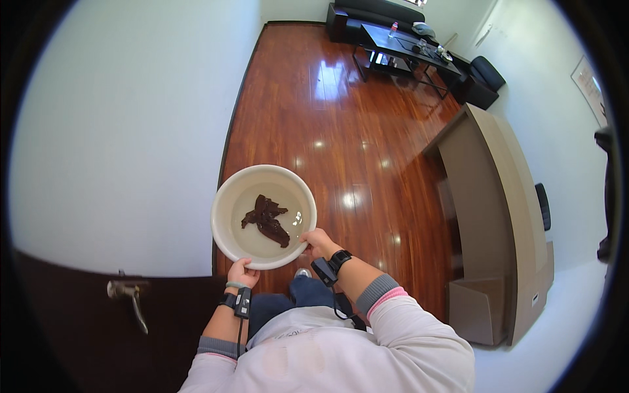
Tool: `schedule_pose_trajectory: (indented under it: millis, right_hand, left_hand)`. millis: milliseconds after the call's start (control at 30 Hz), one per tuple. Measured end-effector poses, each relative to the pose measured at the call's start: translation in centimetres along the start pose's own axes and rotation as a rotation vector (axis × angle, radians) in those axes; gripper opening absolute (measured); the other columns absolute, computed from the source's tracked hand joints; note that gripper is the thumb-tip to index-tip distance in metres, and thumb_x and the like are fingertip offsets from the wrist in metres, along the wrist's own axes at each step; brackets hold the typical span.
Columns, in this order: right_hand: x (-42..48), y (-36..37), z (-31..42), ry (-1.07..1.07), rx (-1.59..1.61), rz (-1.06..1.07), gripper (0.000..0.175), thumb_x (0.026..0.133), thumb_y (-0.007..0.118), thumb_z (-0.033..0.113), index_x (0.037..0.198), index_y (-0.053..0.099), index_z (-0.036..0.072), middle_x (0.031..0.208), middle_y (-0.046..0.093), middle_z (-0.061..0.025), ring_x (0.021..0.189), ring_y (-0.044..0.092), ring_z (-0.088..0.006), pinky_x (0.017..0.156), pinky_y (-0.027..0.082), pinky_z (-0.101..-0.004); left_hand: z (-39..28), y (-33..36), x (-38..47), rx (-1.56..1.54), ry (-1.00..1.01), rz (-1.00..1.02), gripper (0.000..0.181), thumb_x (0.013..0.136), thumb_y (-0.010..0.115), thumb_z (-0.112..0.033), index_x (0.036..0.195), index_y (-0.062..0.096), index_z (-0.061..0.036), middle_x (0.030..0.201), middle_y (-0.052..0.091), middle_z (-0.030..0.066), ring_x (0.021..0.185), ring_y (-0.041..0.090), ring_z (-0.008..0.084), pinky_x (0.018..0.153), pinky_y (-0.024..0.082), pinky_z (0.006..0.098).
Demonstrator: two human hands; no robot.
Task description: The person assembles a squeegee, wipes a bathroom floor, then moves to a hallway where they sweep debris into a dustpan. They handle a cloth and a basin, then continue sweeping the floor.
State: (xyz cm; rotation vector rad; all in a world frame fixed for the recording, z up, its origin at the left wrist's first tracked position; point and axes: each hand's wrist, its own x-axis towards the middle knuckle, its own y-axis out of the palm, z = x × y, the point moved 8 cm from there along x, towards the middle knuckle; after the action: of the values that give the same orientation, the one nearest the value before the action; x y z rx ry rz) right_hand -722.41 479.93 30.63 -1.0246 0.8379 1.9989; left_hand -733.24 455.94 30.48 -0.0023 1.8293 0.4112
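Note:
A round white basin (223, 245) is held up in front of me above the wooden floor, with clear water in it. A crumpled dark brown cloth (268, 220) lies in the water near the middle. My left hand (243, 274) grips the near rim, thumb on top and fingers beneath. On the rim's near right side, my right hand (319, 241) has the same kind of grip. Both wrists carry black strapped devices with cables.
At the left are a white wall (128, 137) and a dark door with a metal lever handle (132, 299). A wood-toned reception desk (511, 196) stands at the right. Further off are a black coffee table (408, 49), a black sofa (378, 14) and a black armchair (484, 83).

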Motion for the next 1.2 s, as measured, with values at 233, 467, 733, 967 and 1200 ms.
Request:
schedule_pose_trajectory:
  millis: [233, 467, 733, 967, 1200]
  right_hand:
    - [5.6, 3.2, 6.6, -0.028, -0.097, 0.05, 0.032, 0.077, 0.055, -0.008, 0.109, 0.057, -0.002, 0.098, 0.063, -0.017, 0.086, 0.066, -0.0329, 0.07, 0.059, -0.046]
    - [13.3, 2.1, 7.5, 0.016, -0.015, 0.011, 0.033, 0.077, 0.055, -0.009, 0.108, 0.056, -0.002, 0.1, 0.063, -0.0182, 0.086, 0.066, -0.0338, 0.069, 0.058, -0.0476]
    - [14.9, -0.5, 5.3, 0.053, 0.0, -0.036, 0.042, 0.075, 0.055, -0.012, 0.115, 0.056, -0.001, 0.109, 0.061, -0.0165, 0.095, 0.063, -0.0342, 0.076, 0.058, -0.0472]
    - [21.3, -0.7, 5.7, 0.172, 0.048, -0.073, 0.044, 0.074, 0.055, -0.012, 0.117, 0.056, 0.0, 0.11, 0.061, -0.0162, 0.098, 0.062, -0.0354, 0.077, 0.056, -0.0508]
    - [31.2, 0.0, 5.8, 0.274, -0.018, -0.033, 0.045, 0.076, 0.054, -0.014, 0.117, 0.054, 0.005, 0.112, 0.059, -0.0145, 0.102, 0.059, -0.0368, 0.082, 0.054, -0.0516]
  left_hand:
    - [-3.1, 4.9, 4.7, -0.149, 0.021, 0.033, 0.032, 0.085, 0.056, -0.006, 0.116, 0.054, -0.0076, 0.115, 0.061, 0.0074, 0.113, 0.056, 0.0264, 0.098, 0.04, 0.0447]
    - [-3.7, 8.2, 10.8, -0.18, 0.059, 0.065, 0.031, 0.086, 0.055, -0.008, 0.117, 0.052, -0.0052, 0.12, 0.058, 0.0088, 0.115, 0.054, 0.0276, 0.099, 0.042, 0.0475]
    - [-0.7, 7.5, 11.1, -0.059, 0.029, 0.032, 0.03, 0.087, 0.053, -0.015, 0.116, 0.052, -0.0081, 0.122, 0.057, 0.0046, 0.12, 0.05, 0.0226, 0.105, 0.031, 0.0442]
    - [-0.3, 9.3, 12.6, -0.118, -0.072, -0.152, 0.03, 0.083, 0.061, -0.022, 0.112, 0.052, -0.0211, 0.12, 0.055, -0.0012, 0.118, 0.049, 0.0169, 0.099, 0.033, 0.0419]
    - [0.6, 12.5, 14.4, -0.357, -0.041, -0.258, 0.017, 0.087, 0.063, -0.018, 0.099, 0.056, -0.0087, 0.101, 0.06, 0.005, 0.099, 0.056, 0.0219, 0.091, 0.043, 0.0392]
